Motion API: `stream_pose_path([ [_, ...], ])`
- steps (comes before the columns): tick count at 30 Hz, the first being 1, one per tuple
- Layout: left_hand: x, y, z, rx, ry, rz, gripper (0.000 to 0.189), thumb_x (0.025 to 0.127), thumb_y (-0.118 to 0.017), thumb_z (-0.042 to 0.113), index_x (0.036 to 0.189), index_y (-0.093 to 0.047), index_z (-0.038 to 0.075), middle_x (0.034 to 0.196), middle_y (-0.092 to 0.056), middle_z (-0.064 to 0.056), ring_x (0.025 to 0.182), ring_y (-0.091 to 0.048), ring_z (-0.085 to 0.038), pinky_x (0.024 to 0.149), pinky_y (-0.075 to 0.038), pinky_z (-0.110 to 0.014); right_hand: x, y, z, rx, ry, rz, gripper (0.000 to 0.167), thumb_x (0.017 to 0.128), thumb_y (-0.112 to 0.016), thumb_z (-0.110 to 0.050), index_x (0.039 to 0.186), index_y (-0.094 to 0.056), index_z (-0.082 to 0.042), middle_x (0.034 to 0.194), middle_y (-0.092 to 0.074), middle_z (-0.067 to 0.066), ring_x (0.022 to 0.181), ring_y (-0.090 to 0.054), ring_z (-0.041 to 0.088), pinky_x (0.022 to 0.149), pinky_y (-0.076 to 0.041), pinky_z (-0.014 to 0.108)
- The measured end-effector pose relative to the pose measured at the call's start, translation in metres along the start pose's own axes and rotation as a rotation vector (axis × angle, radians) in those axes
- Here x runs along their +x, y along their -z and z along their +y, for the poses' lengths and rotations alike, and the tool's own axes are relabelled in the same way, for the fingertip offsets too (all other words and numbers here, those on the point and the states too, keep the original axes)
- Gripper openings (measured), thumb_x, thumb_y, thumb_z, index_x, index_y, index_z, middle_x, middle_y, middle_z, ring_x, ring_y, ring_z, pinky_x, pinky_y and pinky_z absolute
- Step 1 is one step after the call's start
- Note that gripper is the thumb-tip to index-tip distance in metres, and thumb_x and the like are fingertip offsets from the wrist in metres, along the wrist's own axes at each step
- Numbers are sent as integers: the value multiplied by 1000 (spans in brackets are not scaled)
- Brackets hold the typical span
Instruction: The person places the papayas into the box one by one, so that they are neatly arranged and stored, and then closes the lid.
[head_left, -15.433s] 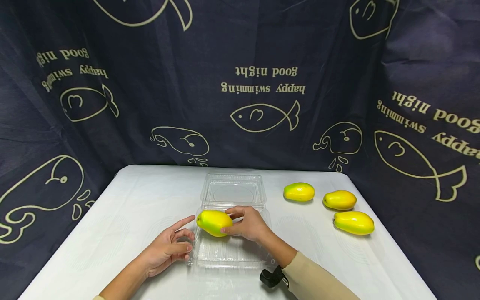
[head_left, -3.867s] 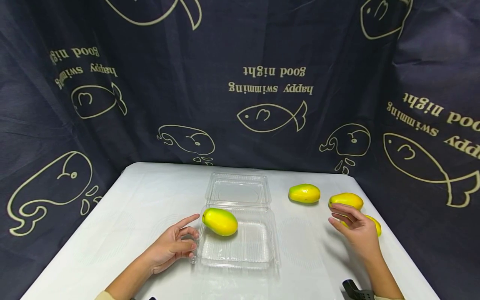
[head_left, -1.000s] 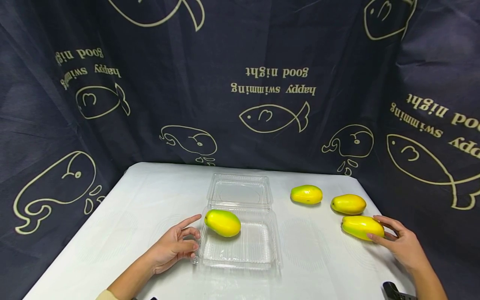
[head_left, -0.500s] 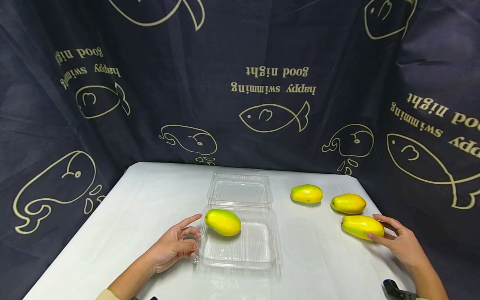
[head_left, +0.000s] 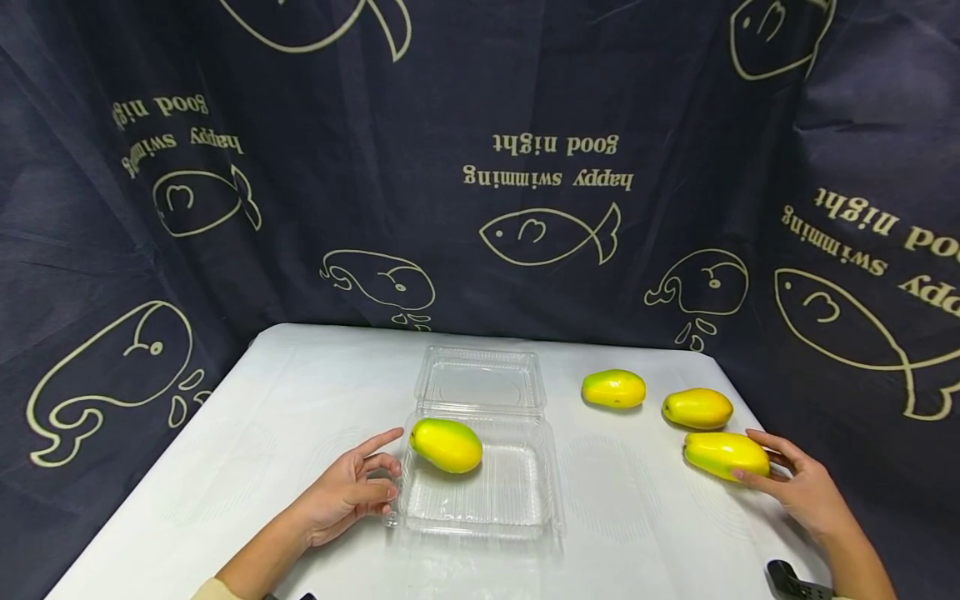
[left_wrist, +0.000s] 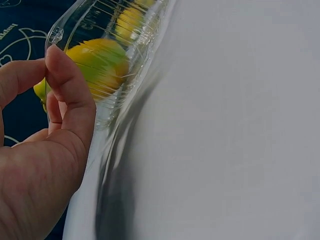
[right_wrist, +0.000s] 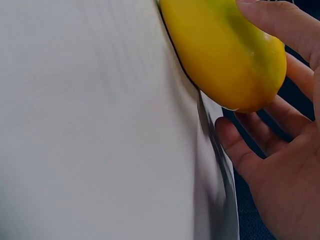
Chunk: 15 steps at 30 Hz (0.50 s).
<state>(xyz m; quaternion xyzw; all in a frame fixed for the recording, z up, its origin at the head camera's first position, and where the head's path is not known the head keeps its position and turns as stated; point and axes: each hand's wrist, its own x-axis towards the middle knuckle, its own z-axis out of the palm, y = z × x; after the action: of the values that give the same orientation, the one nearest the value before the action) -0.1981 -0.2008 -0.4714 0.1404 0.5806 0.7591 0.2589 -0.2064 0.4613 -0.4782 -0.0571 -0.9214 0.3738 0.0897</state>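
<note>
Fruit between thumb and fingers of right hand

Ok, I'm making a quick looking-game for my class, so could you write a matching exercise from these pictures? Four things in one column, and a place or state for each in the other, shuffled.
Column 1
1. left hand
2. right hand
3. clear container
4. dark cloth

Column 2
a. carries upside-down lettering
b. holds the frontmost loose fruit
c. lid up, with a single fruit inside
d. at the container's left edge

Pairs: 1-d, 2-b, 3-c, 4-a
</note>
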Motion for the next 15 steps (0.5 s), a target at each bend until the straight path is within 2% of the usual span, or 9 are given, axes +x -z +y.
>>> stream_pose_path([
  [11, 0, 0, 0, 2, -2, -1, 92, 93, -61, -11, 164, -6, 7, 109, -54, 1, 80, -60, -8, 71, -59, -23, 0, 4, -1, -25, -21, -35, 86, 83, -85, -42, 151, -48, -6, 117, -38, -40, 93, -35, -26, 69, -44, 6],
  [15, 0, 0, -1, 0, -3, -3, 91, 93, -60, -11, 164, -6, 7, 109, -54, 1, 80, -60, -7, 71, -59, -23, 0, 1, 0, 7, 1, -24, 86, 83, -86, -37, 152, -46, -4, 113, -37, -45, 92, -39, -25, 69, -45, 5],
])
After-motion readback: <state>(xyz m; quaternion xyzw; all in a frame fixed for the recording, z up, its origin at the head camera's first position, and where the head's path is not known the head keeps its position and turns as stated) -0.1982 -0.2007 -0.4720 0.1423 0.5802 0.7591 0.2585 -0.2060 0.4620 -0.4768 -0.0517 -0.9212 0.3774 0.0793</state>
